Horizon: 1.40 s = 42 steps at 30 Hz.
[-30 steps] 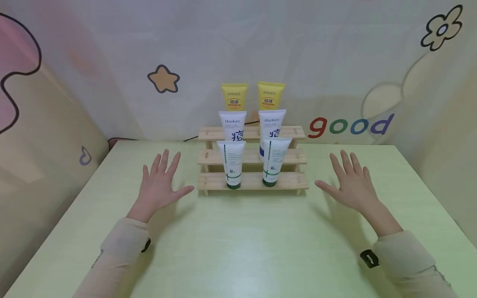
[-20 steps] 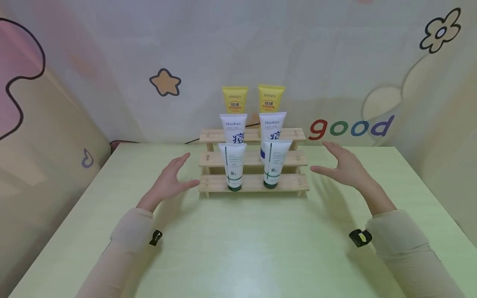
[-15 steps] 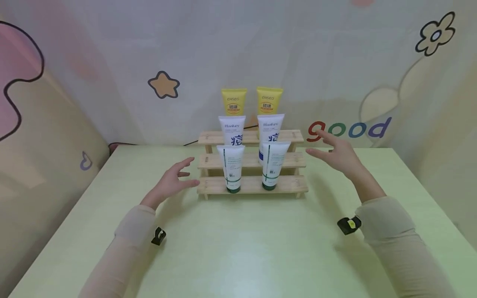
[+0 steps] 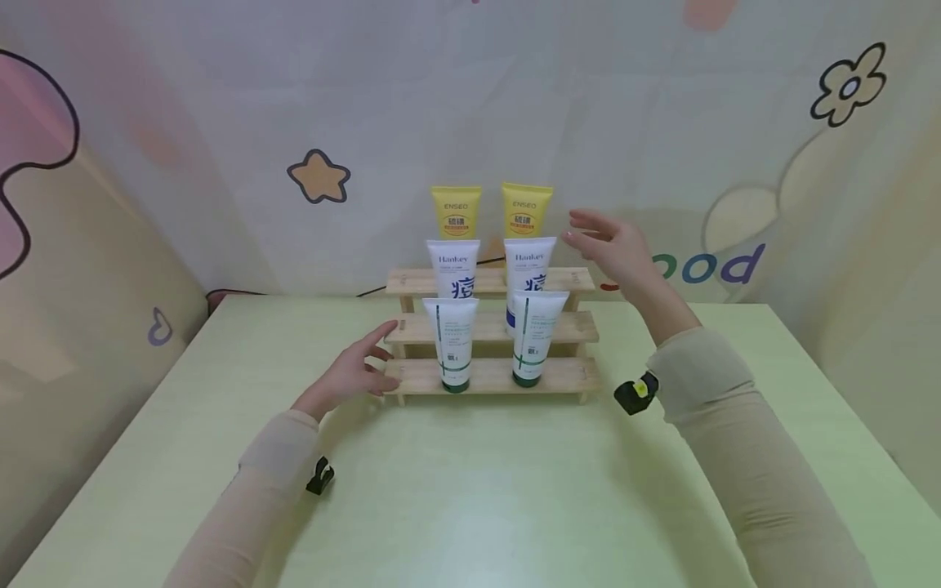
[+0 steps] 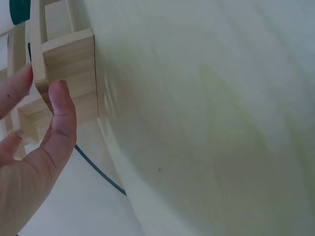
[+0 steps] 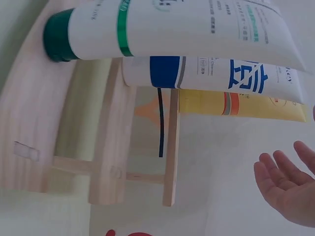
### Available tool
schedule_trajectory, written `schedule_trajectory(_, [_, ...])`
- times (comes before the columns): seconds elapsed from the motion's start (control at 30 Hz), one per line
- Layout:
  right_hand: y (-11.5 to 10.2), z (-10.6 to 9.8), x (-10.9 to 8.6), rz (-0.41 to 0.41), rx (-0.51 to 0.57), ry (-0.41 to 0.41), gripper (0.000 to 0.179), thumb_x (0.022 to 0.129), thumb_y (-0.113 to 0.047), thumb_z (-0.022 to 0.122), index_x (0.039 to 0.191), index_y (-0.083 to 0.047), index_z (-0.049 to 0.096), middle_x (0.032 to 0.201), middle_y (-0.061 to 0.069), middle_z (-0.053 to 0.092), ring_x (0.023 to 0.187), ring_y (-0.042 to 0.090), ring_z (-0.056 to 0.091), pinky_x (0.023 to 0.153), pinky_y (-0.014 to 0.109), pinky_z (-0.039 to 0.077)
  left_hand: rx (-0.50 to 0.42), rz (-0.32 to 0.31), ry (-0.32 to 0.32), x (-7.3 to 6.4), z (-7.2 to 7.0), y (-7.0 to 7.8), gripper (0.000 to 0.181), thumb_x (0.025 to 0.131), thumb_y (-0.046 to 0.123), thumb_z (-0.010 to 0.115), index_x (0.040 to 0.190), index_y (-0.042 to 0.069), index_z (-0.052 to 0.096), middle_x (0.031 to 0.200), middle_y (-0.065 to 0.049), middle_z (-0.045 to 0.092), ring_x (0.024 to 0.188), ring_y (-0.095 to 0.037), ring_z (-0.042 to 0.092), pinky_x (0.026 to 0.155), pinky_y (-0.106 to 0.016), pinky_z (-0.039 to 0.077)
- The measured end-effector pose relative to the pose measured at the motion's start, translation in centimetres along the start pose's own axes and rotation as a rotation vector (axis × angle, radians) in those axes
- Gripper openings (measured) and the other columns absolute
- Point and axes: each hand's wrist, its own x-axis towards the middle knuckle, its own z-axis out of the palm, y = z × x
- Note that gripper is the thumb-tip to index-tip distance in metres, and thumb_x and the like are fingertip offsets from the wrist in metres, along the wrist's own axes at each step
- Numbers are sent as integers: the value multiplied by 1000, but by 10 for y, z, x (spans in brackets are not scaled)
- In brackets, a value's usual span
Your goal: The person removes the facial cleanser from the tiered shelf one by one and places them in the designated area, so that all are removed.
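Note:
A three-tier wooden display rack point(image 4: 485, 377) carries squeeze tubes in pairs. On its top step stand a left yellow tube point(image 4: 456, 214) and a right yellow tube point(image 4: 526, 211). White-and-blue tubes point(image 4: 453, 265) occupy the middle step, and white tubes with green caps point(image 4: 539, 335) the lowest. My left hand point(image 4: 351, 374) is at the rack's left end; in the left wrist view its thumb point(image 5: 63, 115) and a finger lie on either side of a board end, pinching it. My right hand point(image 4: 613, 249), fingers slightly bent and holding nothing, is raised beside the right yellow tube, apart from it in the right wrist view point(image 6: 290, 184).
The rack stands near the back of a pale green table point(image 4: 470, 474). Behind it hangs a printed cloth point(image 4: 412, 98) with a star, a flower and coloured letters. A dark cord point(image 4: 371, 291) runs behind the rack.
My left hand has moved right to the rack's left end and its fingers have bent. My right hand has risen and moved left towards the right yellow tube. The tubes keep their places.

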Motion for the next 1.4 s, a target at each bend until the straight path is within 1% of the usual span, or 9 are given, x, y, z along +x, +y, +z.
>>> schedule_trajectory(0.17, [-10, 9, 20, 15, 67, 21, 53, 88, -33, 59, 136, -16, 43, 135, 6, 45, 117, 22, 46, 96, 36, 40, 19, -18, 31, -1, 2, 0, 87, 77, -3, 68, 145, 24, 20, 119, -24, 41, 69, -24, 58, 65, -36, 53])
schedule_trajectory(0.3, [-16, 16, 33, 32, 140, 7, 54, 87, -31, 62, 135, -16, 44, 132, 5, 47, 117, 20, 45, 95, 35, 40, 37, -36, 44, -2, 3, 1, 88, 77, -4, 68, 145, 24, 20, 118, -24, 41, 65, -23, 55, 63, -36, 53])
schedule_trajectory(0.4, [-19, 19, 40, 34, 159, -7, 53, 86, -31, 63, 133, -16, 47, 129, 5, 50, 114, 19, 46, 94, 35, 40, 45, -36, 45, 0, 4, 3, 88, 77, -5, 68, 144, 25, 20, 118, -24, 41, 64, -23, 54, 63, -36, 53])
schedule_trajectory(0.53, [-22, 21, 46, 27, 165, -12, 46, 86, -30, 63, 127, -11, 53, 122, 7, 55, 107, 19, 49, 91, 34, 41, 52, -42, 50, 2, 6, 6, 88, 77, -6, 68, 144, 25, 20, 118, -24, 41, 65, -23, 55, 62, -35, 53])
schedule_trajectory(0.73, [-24, 23, 49, 18, 145, 30, 39, 87, -27, 62, 120, -6, 59, 117, 8, 59, 104, 18, 52, 91, 33, 42, 56, -46, 53, 2, 7, 7, 88, 77, -6, 67, 145, 22, 19, 117, -26, 41, 67, -23, 56, 62, -36, 53])
schedule_trajectory(0.83, [-23, 21, 47, 27, 164, 59, 39, 86, -27, 63, 119, -6, 59, 116, 8, 59, 105, 18, 52, 93, 33, 41, 49, -52, 47, 1, 6, 6, 88, 77, -6, 67, 145, 23, 19, 119, -26, 41, 68, -23, 57, 63, -37, 53])
schedule_trajectory(0.93, [-23, 14, 43, 3, 171, 87, 40, 86, -27, 63, 119, -6, 59, 116, 8, 59, 104, 18, 52, 94, 33, 41, 41, -54, 47, 1, 4, 5, 89, 77, -6, 67, 145, 25, 19, 120, -25, 40, 69, -24, 57, 65, -37, 53])
schedule_trajectory(1.13, [-22, -11, 25, -80, 148, 121, 41, 86, -27, 63, 119, -3, 59, 110, 7, 60, 101, 19, 53, 93, 33, 42, 45, -44, 40, 1, 1, 3, 89, 78, -4, 68, 145, 26, 18, 121, -26, 40, 71, -25, 58, 66, -38, 53])
schedule_trajectory(1.4, [-6, -48, 2, -114, 159, 151, 39, 86, -24, 63, 117, 1, 58, 95, -4, 63, 90, 12, 58, 93, 37, 42, 36, -45, 32, 3, 4, 1, 89, 77, -5, 68, 145, 25, 18, 120, -26, 40, 71, -24, 57, 65, -37, 53])
